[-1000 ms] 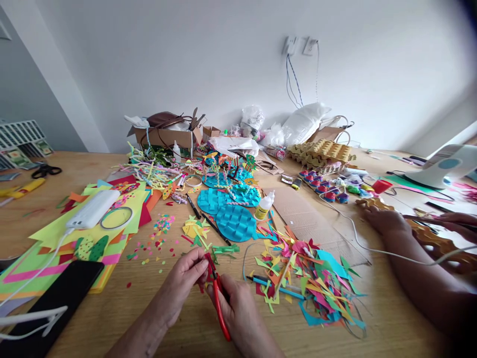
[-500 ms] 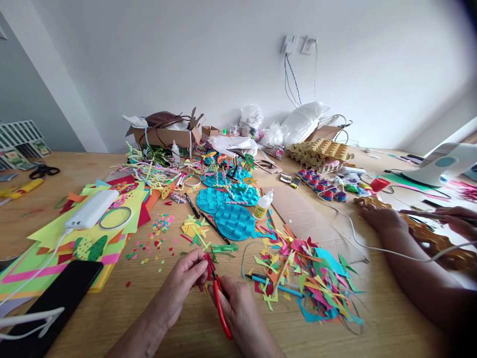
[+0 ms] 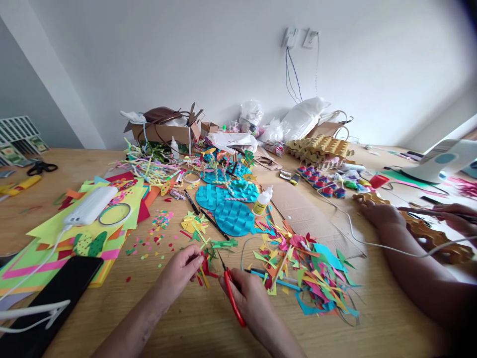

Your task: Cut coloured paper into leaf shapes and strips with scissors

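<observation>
My left hand (image 3: 182, 271) is closed in a pinch on a small piece of red paper (image 3: 202, 253), mostly covered by the fingertips. Just right of it, my right hand (image 3: 248, 293) grips red-handled scissors (image 3: 234, 301), their thin dark blades pointing up and left, apart from the paper. Red and yellow paper strips (image 3: 204, 279) lie on the table by the left fingertips. Beyond the hands are green paper strips (image 3: 223, 243) and a yellow paper fish (image 3: 192, 223). Farther back lies a blue paper fish shape (image 3: 234, 219) with raised scales.
Paper scraps (image 3: 316, 273) are heaped right of the scissors, around a blue pen (image 3: 279, 282). A glue bottle (image 3: 263, 200) stands behind. Left are coloured sheets (image 3: 126, 199), a power bank (image 3: 90, 205) and a black phone (image 3: 55, 303). A co-worker's arm (image 3: 406, 253) reaches in from the right.
The scissors and my right hand have moved right, away from the red paper. My left hand has shifted slightly left and up, still pinching. Red and yellow strips now show between the hands.
</observation>
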`<state>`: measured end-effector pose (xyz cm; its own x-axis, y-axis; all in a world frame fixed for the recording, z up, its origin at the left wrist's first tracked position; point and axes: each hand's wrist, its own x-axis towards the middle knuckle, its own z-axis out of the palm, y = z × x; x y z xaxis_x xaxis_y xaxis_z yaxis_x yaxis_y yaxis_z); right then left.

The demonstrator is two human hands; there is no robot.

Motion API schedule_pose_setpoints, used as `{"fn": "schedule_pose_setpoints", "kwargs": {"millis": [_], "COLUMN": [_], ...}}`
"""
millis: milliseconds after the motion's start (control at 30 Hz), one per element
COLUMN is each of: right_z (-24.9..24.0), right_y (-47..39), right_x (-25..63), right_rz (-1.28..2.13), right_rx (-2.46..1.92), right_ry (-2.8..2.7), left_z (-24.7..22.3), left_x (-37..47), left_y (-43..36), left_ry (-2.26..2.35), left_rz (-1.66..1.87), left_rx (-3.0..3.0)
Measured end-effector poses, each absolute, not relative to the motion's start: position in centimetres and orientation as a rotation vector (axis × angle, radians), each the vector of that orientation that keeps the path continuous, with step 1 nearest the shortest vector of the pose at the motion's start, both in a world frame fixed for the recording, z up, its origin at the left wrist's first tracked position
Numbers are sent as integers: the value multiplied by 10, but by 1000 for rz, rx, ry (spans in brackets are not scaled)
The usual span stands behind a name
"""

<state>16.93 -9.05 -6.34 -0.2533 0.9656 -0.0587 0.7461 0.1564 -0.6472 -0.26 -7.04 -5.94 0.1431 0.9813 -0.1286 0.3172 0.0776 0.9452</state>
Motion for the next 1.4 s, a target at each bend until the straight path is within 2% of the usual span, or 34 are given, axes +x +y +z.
{"fn": "schedule_pose_setpoints", "kwargs": {"millis": [133, 333, 600, 800, 967, 1100, 1400], "right_z": [-54, -49, -38, -59, -43, -34, -59], "right_y": [-93, -109, -116, -116, -94, -64, -24], "right_x": [189, 196, 195, 198, 232, 261, 267], "right_rz": [581, 540, 633, 474, 344, 245, 328], "right_rx": [-1861, -2055, -2024, -1992, -2136, -2119, -1967], "right_ry": [-2290, -2543, -2670, -2615, -2451, -2363, -2557], "left_z": [-68, -80, -83, -68, -64, -72, -98], "left_x": [-8, -9, -10, 0, 5, 10, 16], "left_y": [-61, -61, -65, -75, -80, -85, -90], "left_ry": [1460, 1547, 1561, 1469, 1399, 1310, 1214], "left_rz": [810, 795, 869, 806, 813, 830, 829], "left_rx": [1566, 1718, 1831, 1947, 2001, 2061, 2220]}}
